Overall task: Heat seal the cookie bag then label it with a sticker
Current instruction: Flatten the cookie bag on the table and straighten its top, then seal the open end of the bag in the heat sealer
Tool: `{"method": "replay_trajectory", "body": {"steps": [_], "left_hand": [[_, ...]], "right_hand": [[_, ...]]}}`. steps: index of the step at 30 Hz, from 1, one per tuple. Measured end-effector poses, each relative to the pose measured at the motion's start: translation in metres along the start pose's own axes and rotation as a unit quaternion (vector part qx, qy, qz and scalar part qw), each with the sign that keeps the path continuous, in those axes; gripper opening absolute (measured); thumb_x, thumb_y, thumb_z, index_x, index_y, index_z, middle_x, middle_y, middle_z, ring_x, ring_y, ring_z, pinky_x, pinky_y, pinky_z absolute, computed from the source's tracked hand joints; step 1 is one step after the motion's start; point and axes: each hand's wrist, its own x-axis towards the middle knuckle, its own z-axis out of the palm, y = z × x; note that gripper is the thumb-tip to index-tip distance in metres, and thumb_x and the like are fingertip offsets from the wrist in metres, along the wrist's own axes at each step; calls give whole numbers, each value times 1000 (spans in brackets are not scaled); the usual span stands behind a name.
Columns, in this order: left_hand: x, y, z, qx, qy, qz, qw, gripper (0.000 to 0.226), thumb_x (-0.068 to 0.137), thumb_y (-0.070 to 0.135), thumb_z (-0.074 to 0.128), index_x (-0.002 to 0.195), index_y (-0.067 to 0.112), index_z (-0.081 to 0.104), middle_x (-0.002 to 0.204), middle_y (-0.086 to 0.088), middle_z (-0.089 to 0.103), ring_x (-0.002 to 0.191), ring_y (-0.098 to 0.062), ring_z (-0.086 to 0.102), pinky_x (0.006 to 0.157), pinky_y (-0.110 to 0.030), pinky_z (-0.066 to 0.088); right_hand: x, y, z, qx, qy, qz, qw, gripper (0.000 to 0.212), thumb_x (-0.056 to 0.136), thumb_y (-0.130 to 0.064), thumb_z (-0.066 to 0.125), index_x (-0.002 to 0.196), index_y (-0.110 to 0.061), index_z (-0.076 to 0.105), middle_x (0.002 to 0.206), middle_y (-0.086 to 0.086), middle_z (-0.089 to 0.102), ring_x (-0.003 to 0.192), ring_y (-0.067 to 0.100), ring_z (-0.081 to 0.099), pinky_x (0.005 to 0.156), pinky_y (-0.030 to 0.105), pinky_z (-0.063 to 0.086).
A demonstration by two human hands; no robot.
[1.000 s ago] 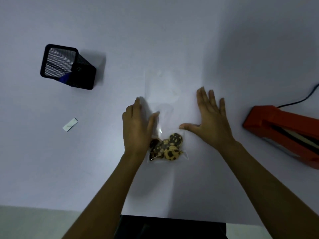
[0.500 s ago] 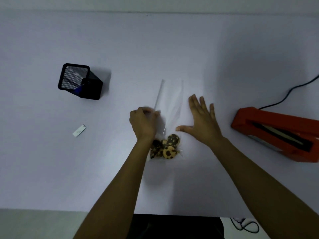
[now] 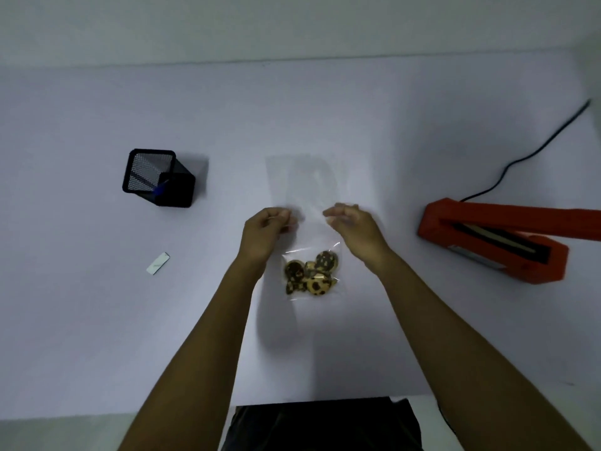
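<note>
So the clear cookie bag [image 3: 312,229] is lying flat in the middle of the white worktop [image 3: 97,320], cookies [image 3: 311,272] all bunched at the end nearest the person, and the long empty part of the plastic stretches away toward the far side (it's so see-through you mostly just catch a faint outline and some glare). Both hands are on it about halfway up, above the cookies: the left hand [image 3: 265,232] has its fingers curled and is pinching the bag's left edge, and the right hand [image 3: 354,231] is doing the same on the right edge, fingertips bent in on the plastic. Bit blurry around the fingers, so can't say exactly how much of the film each one has. The orange heat sealer [image 3: 494,239] sits off to the right, well apart from the bag, with a black cord [image 3: 527,157] running off toward the far right corner. Over on the left there's a black mesh pen holder [image 3: 159,179] with something blue poking out of it, and nearer the person, a small white sticker [image 3: 158,263] lying flat on the worktop by itself, well away from the bag.
</note>
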Motion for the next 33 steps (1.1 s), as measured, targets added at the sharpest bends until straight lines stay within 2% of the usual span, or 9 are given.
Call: {"method": "replay_trajectory", "body": {"steps": [2,5,10,14,17,21,26,30,33], "left_hand": [[-8,5,1,-4,-11,-4,1000,12,95,15,58,97,11,69,87,-1,73,73,-9,68,59,-12,49],[-23,14,7,-6,-31,-3,999,13,94,16,59,96,9,70,86,-3,73,71,-9,68,56,-10,49],[-52,25,24,19,-71,-10,997,12,92,19,60,88,15,71,86,-3,74,74,-15,66,63,-17,48],[-79,29,45,41,-104,-9,994,20,93,18,57,76,15,68,71,6,71,69,-14,64,65,-21,47],[-99,29,66,74,-145,-7,987,21,94,17,55,75,12,63,60,11,67,64,-11,62,65,-21,49],[-115,24,99,123,-198,-8,973,18,94,18,55,81,12,67,68,9,68,68,-13,63,63,-21,47],[-122,12,150,171,-233,-37,957,17,94,18,52,87,13,67,88,-3,75,73,-16,65,66,-23,48],[-123,6,196,189,-250,-55,948,18,95,18,50,93,9,66,89,-2,75,75,-17,64,72,-26,50],[-121,1,224,196,-247,-64,947,17,95,17,51,92,10,66,89,-3,74,73,-16,65,69,-25,50]], "right_hand": [[-19,-7,0,79,26,8,997,16,96,-13,54,97,-14,70,102,-3,70,104,15,64,96,29,47],[-43,-8,-5,149,41,37,987,17,97,-13,53,94,-15,70,98,4,75,93,22,68,84,29,51],[-85,-3,-22,255,67,81,961,13,94,-9,56,97,-15,68,98,4,76,91,22,71,93,42,51],[-123,7,-42,271,98,64,955,8,93,-14,61,98,-11,66,98,6,76,93,24,72,96,44,52],[-151,20,-63,270,119,58,954,17,93,-21,62,101,-7,65,98,8,76,96,25,72,95,44,53],[-175,42,-96,292,145,86,942,25,95,-26,57,96,-3,68,95,14,76,93,28,72,92,43,54],[-191,71,-136,296,170,118,932,19,95,-19,58,95,-5,70,94,13,76,92,30,72,93,43,53],[-192,90,-173,306,201,129,921,14,94,-15,59,100,-9,70,93,12,76,89,28,73,86,37,56],[-183,101,-198,303,206,139,920,13,93,-14,59,99,-8,69,92,12,76,85,27,73,79,32,56]]}}
